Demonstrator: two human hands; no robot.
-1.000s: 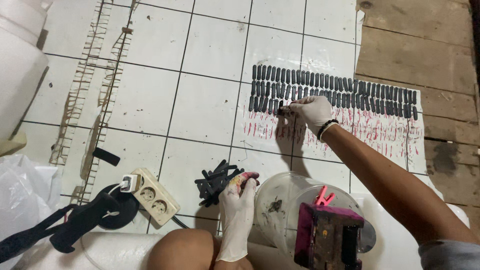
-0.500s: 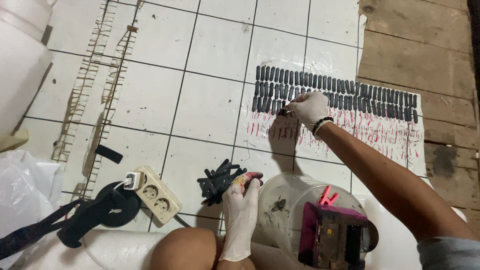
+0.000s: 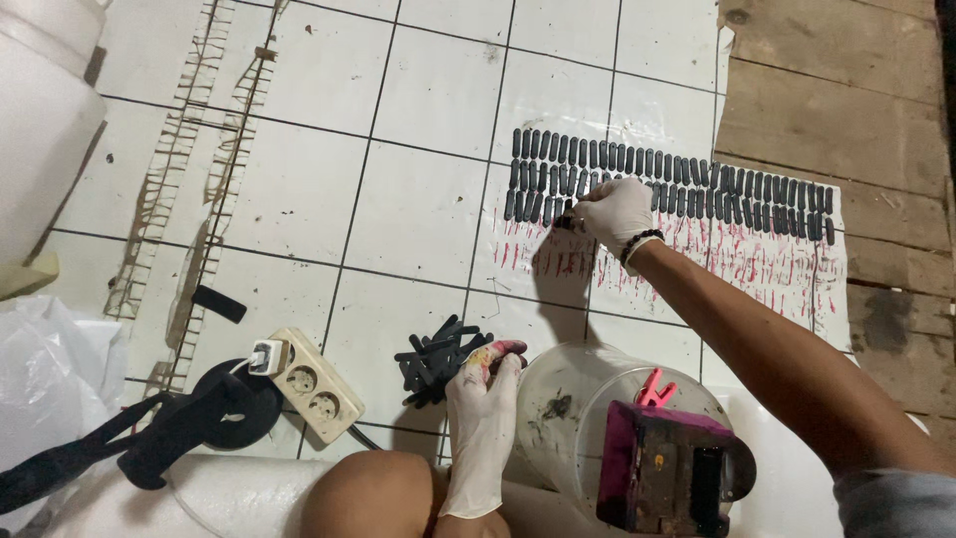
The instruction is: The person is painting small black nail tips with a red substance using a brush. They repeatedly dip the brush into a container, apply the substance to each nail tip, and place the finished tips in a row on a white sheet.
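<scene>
My right hand (image 3: 615, 211), in a white glove, reaches out over the tiled floor and pinches a small dark stick (image 3: 565, 221) at the left end of the rows of dark sticks (image 3: 687, 179). Those rows lie side by side on the white tiles above many pink streaks (image 3: 697, 261). Nearer to me, my left hand (image 3: 482, 399), also gloved and stained pink at the fingertips, rests with its fingers on a loose pile of dark sticks (image 3: 434, 359). My knee (image 3: 368, 498) shows at the bottom.
A cream power strip (image 3: 309, 384) with a plug lies left of the pile, beside a black round object with straps (image 3: 199, 413). A clear round container (image 3: 597, 418) holds a pink-stained block (image 3: 667, 478). Wooden boards (image 3: 846, 110) lie at right; a white plastic bag (image 3: 45, 369) at left.
My right hand has stayed at the left end of the rows, shifting only slightly. My left hand remains on the loose pile.
</scene>
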